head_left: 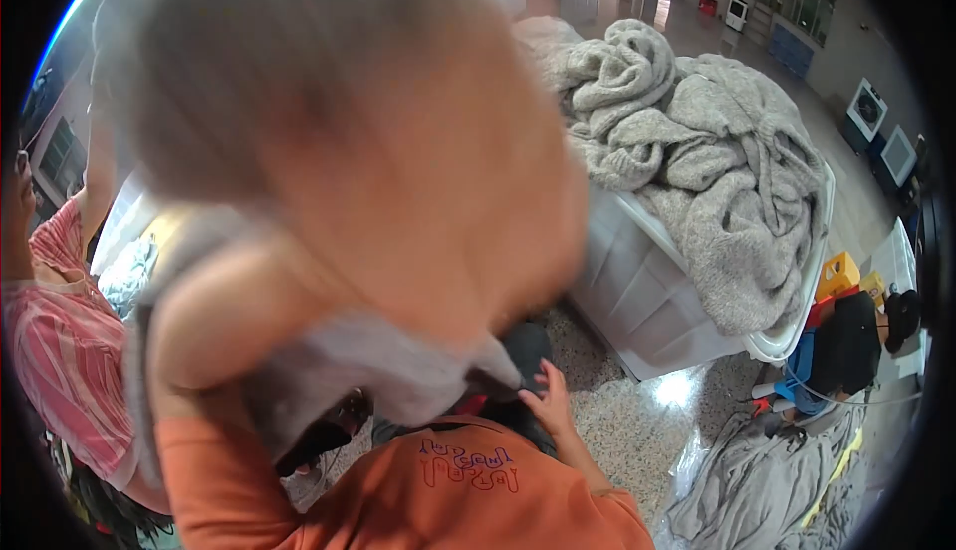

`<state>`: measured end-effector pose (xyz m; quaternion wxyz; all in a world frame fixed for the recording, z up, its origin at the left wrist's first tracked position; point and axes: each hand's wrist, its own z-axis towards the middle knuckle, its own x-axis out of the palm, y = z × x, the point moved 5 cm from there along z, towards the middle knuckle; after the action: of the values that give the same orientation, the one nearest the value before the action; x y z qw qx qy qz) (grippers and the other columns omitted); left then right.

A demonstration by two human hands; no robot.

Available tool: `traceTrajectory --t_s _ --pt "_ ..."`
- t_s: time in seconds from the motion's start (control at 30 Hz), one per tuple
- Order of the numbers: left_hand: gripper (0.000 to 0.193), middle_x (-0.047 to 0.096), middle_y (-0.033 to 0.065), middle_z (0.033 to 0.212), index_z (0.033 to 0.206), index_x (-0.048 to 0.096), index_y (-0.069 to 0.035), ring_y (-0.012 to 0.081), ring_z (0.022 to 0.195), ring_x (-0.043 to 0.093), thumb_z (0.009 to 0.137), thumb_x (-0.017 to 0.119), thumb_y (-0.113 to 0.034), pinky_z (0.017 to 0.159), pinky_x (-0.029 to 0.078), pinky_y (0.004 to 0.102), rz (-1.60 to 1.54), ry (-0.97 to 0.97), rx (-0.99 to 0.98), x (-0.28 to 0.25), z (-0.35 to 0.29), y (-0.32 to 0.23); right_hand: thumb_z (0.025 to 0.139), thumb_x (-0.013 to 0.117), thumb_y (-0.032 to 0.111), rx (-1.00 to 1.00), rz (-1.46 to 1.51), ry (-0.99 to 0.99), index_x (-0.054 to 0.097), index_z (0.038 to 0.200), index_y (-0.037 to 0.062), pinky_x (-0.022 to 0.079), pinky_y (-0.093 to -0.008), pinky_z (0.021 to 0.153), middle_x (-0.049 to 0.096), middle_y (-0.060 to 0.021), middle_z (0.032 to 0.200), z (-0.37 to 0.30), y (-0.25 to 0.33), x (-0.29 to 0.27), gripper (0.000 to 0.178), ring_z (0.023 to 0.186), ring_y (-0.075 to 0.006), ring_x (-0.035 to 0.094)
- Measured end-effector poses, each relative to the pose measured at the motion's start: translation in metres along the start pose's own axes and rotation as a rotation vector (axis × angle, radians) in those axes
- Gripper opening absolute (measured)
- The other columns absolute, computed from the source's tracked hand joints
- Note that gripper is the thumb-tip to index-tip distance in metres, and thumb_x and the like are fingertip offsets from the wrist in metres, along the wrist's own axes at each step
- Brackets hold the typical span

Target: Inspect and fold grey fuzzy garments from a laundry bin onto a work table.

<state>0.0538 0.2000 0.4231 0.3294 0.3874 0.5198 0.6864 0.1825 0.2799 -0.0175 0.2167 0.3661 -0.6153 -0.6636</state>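
My left hand [418, 182] is raised so close to the lens that it fills the middle of the view as a blur. The forearm slopes down to an orange sleeve [209, 480] at the lower left. A grey cloth [388, 381] hangs under that arm, draped from wrist to elbow. The blur hides whether my fingers are closed on it, so I cannot tell. My right hand [548, 401] sits low by my lap at the cloth's lower corner, fingers loosely apart and holding nothing, with the forearm running back to the lower right. Below it lies the front of my orange shirt [468, 500]. Beyond the hands, on a speckled floor [617, 421], stands a white bin [647, 301] heaped with grey blankets [687, 152] that spill over its rim. More grey cloths [757, 480] lie crumpled on the floor at the lower right, near a yellow box [838, 273]. A person in a pink striped shirt [60, 351] stands at the left edge.
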Motion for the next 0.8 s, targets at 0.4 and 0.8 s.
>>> traceTrajectory --t_s 0.4,0.8 --pt "0.039 0.054 0.0188 0.1 0.091 0.053 0.0 0.036 0.089 0.054 0.059 0.069 -0.018 0.073 0.047 0.0421 -1.179 0.373 -1.408 -0.077 -0.086 -0.224 0.072 0.058 0.016 0.446 1.162 0.499 0.036 0.123 0.0004 0.036 -0.0384 0.093 0.047 -0.0133 0.118 -0.003 0.112 0.04 0.057 0.109 -0.0282 0.044" --pt "0.014 0.054 0.0145 0.069 0.066 0.045 -0.003 0.0333 0.078 0.054 0.054 0.053 -0.004 0.073 0.038 0.0419 -0.856 1.432 -1.337 -0.181 -0.265 -0.243 0.072 0.052 0.049 0.076 1.042 0.15 0.036 0.122 -0.0035 0.032 -0.0462 0.095 0.042 -0.0185 0.122 0.024 0.068 -0.048 0.074 0.112 -0.0341 0.041"
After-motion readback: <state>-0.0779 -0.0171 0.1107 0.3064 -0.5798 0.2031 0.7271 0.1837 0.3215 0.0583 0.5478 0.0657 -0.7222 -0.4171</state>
